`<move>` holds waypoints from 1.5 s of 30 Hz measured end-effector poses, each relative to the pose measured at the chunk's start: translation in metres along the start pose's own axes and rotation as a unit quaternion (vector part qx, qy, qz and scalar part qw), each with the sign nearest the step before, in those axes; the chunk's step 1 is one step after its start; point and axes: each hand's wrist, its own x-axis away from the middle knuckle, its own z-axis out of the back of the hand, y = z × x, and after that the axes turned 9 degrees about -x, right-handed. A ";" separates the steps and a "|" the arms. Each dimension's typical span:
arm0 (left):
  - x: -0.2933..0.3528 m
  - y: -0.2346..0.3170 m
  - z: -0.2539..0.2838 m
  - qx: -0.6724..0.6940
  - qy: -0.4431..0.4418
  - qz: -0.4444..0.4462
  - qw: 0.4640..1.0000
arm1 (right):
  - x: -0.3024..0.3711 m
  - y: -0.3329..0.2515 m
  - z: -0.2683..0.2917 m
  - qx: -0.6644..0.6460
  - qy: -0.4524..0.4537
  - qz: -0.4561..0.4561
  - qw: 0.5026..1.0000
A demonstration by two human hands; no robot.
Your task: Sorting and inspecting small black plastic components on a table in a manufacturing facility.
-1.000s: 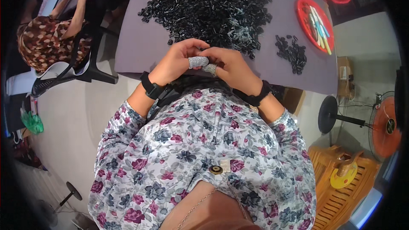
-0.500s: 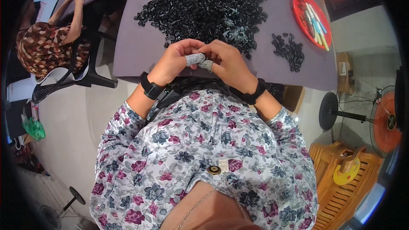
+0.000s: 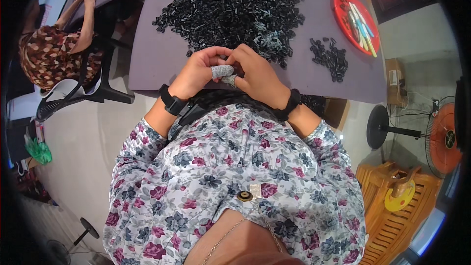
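My left hand (image 3: pixel 200 71) and my right hand (image 3: pixel 256 72) meet at the table's near edge, fingertips pinched together. Grey knitted covers wrap both thumbs. Whatever lies between the fingers is hidden by them and too small to name. Just beyond my hands spreads a large heap of small black pieces (image 3: pixel 216 10), short and tube-like, with a patch of pale grey-blue bits (image 3: pixel 269 37) on its right side. A smaller pile of black pieces (image 3: pixel 329 59) lies to the right of my right hand.
A red plate (image 3: pixel 338 10) with white, blue and yellow-tipped knife-like tools (image 3: pixel 362 27) stands on the purple-grey table (image 3: pixel 152 64) at right. Another person (image 3: pixel 59 54) works at a table on the left. An orange fan (image 3: pixel 441 137) and wooden chair (image 3: pixel 392 216) are at lower right.
My hands stay together at the same place, with the right fingers shifted slightly left and the thumbs a little closer. The whole view has slid slightly.
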 end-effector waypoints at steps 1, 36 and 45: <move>0.001 0.000 0.000 -0.013 -0.001 -0.003 1.000 | 0.001 0.002 0.000 -0.002 -0.005 0.001 1.000; 0.000 0.009 0.004 -0.453 0.078 -0.213 0.862 | 0.066 0.014 0.075 0.077 0.169 -0.102 0.977; 0.005 0.013 0.010 -0.463 0.090 -0.159 0.867 | 0.018 0.012 0.031 0.156 0.033 -0.021 0.987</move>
